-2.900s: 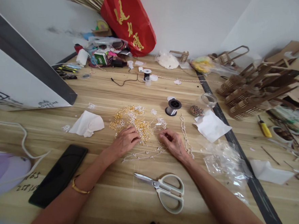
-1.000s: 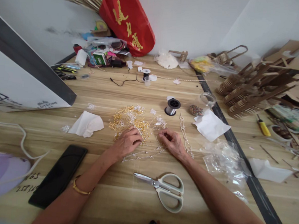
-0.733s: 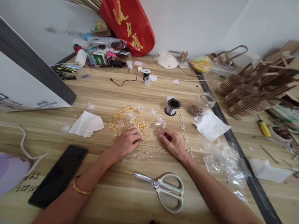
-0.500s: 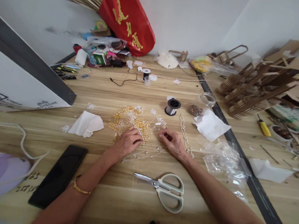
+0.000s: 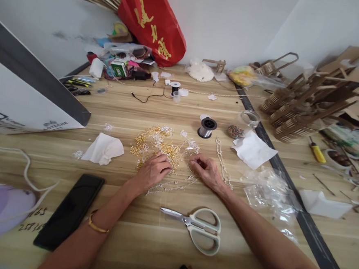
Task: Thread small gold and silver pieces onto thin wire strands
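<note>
My left hand (image 5: 154, 169) lies at the near edge of a loose heap of gold and silver beads (image 5: 143, 142). Its fingers are bent and close together, the tips among the beads; whatever they grip is hidden. To the right, my right hand (image 5: 207, 171) is closed in a pinch, with a thin strand curving down from its fingertips. A beaded strand (image 5: 171, 186) lies just below both hands, and a second beaded strand (image 5: 222, 162) stretches beyond the right wrist. Clear and silver pieces (image 5: 193, 147) sit just past the right fingertips.
White-handled scissors (image 5: 203, 230) lie in front, blades pointing left. A wire spool (image 5: 207, 128) stands behind the beads. A black phone (image 5: 69, 213) and crumpled tissue (image 5: 103, 149) are left; a white paper (image 5: 254, 150), plastic bags (image 5: 270, 192) and a glass jar (image 5: 249, 119) are right.
Both hands stay in nearly the same place and pose. The view has shifted very slightly; nothing on the table has visibly moved.
</note>
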### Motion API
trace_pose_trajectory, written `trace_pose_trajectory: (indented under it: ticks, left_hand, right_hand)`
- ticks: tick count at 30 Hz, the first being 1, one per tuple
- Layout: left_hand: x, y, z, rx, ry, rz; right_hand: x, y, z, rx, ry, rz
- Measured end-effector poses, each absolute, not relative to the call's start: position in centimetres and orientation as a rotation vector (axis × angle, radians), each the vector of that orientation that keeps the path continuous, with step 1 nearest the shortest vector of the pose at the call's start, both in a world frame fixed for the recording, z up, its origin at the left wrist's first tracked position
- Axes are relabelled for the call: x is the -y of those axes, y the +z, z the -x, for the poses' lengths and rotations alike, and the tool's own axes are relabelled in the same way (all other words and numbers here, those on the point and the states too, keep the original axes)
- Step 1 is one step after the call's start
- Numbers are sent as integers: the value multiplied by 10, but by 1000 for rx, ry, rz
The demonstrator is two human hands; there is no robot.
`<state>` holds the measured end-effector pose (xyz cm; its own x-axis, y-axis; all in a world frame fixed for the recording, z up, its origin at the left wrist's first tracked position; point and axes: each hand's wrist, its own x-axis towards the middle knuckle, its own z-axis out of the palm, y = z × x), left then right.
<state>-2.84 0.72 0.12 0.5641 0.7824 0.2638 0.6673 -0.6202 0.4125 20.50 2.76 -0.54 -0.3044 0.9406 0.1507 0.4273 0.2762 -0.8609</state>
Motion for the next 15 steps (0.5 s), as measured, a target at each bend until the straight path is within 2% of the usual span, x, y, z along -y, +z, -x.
trace_pose_trajectory:
  ticks: [15]
  left_hand:
    - [-8, 2, 27, -1288, 713, -2477]
  right_hand:
    - [-27, -1, -206, 1864, 957, 1212]
